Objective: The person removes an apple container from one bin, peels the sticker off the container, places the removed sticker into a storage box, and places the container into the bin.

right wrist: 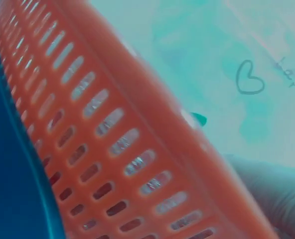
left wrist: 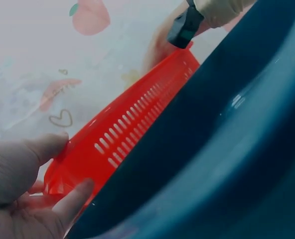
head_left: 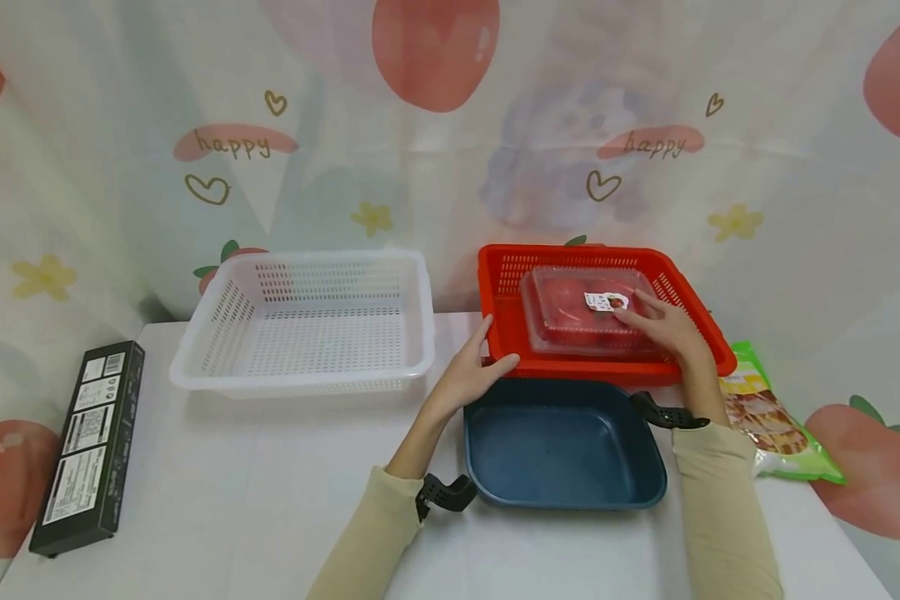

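- One red slotted basket [head_left: 570, 367], at the back of the white table [head_left: 270, 483], just behind the blue tub [head_left: 562, 450].
- One clear lidded box [head_left: 570, 325], red contents, inside the red slotted basket; printed label [head_left: 600, 301] on its lid.
- One left hand [head_left: 465, 375] — thumb and forefinger extended and spread, touching the red slotted basket at its near left corner.
- One right hand [head_left: 673, 331] — reaching over the basket's right side, fingers loosely extended, fingertips on the box's lid near the label.
- Two black wrist devices [head_left: 446, 492], one per arm, beside beige sleeves [head_left: 371, 533].
- One white slotted basket [head_left: 322, 342], left of the red one, apart from it.
- One long black box [head_left: 90, 450], white labels, at the table's left edge.
- One green-edged packet [head_left: 776, 412], beside the right forearm.
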The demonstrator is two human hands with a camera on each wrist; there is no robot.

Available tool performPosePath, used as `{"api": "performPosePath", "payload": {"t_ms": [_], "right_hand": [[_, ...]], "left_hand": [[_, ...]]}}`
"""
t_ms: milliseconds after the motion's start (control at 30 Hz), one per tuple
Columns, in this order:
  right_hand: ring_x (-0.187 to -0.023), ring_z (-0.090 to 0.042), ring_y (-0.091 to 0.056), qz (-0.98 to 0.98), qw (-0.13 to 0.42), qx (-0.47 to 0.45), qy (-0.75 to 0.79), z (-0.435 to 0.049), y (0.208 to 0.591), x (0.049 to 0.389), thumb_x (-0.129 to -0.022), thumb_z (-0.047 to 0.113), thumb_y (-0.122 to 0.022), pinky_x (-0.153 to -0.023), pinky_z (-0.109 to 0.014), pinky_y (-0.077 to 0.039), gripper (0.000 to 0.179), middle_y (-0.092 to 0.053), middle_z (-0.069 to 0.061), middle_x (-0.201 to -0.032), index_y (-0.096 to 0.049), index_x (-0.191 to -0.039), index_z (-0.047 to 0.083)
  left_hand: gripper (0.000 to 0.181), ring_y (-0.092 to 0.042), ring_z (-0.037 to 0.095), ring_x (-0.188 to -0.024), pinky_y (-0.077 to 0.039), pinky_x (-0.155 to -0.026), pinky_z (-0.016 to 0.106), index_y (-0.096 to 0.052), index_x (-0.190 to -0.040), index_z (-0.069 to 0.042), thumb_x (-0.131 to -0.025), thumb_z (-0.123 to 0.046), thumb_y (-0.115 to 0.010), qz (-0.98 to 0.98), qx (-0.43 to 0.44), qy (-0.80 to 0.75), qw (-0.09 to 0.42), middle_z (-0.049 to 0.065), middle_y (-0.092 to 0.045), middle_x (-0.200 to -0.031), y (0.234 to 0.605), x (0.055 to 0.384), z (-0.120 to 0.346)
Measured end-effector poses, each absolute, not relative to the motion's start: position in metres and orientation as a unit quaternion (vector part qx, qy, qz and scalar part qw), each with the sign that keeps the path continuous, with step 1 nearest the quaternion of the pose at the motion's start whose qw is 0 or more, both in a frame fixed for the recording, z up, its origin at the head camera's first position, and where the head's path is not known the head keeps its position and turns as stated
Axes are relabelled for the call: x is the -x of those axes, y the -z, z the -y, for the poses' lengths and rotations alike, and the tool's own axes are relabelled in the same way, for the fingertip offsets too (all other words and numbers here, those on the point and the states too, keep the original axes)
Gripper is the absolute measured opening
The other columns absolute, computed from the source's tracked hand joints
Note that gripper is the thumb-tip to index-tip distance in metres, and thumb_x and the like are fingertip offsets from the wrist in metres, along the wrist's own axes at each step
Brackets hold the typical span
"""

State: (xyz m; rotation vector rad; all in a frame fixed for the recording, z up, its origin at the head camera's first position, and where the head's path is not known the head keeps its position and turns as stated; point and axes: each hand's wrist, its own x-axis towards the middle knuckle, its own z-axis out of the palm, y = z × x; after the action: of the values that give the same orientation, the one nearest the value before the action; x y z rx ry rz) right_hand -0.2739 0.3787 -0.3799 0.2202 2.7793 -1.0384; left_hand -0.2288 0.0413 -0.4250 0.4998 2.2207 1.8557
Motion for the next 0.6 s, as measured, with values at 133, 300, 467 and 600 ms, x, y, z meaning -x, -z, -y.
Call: {"api": "performPosePath", "payload": {"t_ms": [133, 300, 467, 600], "right_hand": [[-0.134, -0.047, -0.031, -0.898, 0.079, -0.112, 0.418, -0.3820, 0.3821, 0.2722, -0.087, 0.058, -0.060, -0.099, -0.056, -0.045, 0.090, -0.020, -0.027, -0.157, -0.011, -0.155, 0.024], [-0.129, -0.037, -0.039, -0.867, 0.054, -0.152, 0.471, -0.3839, 0.3826, 0.2711, -0.086, 0.057, -0.062, -0.090, -0.040, -0.053, 0.085, -0.027, -0.023, -0.157, -0.024, -0.153, 0.022], [-0.124, -0.031, -0.040, -0.860, 0.010, -0.154, 0.486, -0.3813, 0.3812, 0.2707, -0.086, 0.057, -0.060, -0.074, -0.018, -0.054, 0.079, -0.032, -0.020, -0.154, -0.033, -0.151, 0.023], [-0.129, -0.032, -0.037, -0.860, -0.024, -0.161, 0.484, -0.3796, 0.3801, 0.2693, -0.086, 0.057, -0.060, -0.092, -0.034, -0.054, 0.073, -0.031, -0.017, -0.154, -0.038, -0.149, 0.028]], "left_hand": [[0.084, -0.059, 0.025, -0.115, -0.052, -0.097, 0.042, -0.015, -0.155, -0.032, -0.089, -0.036, -0.066, -0.751, -0.170, -0.629, 0.102, -0.001, -0.044, -0.148, 0.4247, 0.2271, -0.0408], [0.086, -0.060, 0.025, -0.116, -0.052, -0.098, 0.041, -0.014, -0.156, -0.031, -0.089, -0.038, -0.067, -0.749, -0.171, -0.632, 0.104, -0.001, -0.044, -0.148, 0.4251, 0.2252, -0.0412], [0.086, -0.060, 0.025, -0.116, -0.052, -0.098, 0.042, -0.013, -0.156, -0.028, -0.089, -0.036, -0.067, -0.749, -0.165, -0.633, 0.102, -0.001, -0.044, -0.147, 0.4249, 0.2251, -0.0413], [0.086, -0.059, 0.025, -0.118, -0.053, -0.097, 0.041, -0.013, -0.156, -0.029, -0.089, -0.035, -0.067, -0.751, -0.163, -0.632, 0.101, -0.001, -0.043, -0.148, 0.4237, 0.2252, -0.0417]]}}
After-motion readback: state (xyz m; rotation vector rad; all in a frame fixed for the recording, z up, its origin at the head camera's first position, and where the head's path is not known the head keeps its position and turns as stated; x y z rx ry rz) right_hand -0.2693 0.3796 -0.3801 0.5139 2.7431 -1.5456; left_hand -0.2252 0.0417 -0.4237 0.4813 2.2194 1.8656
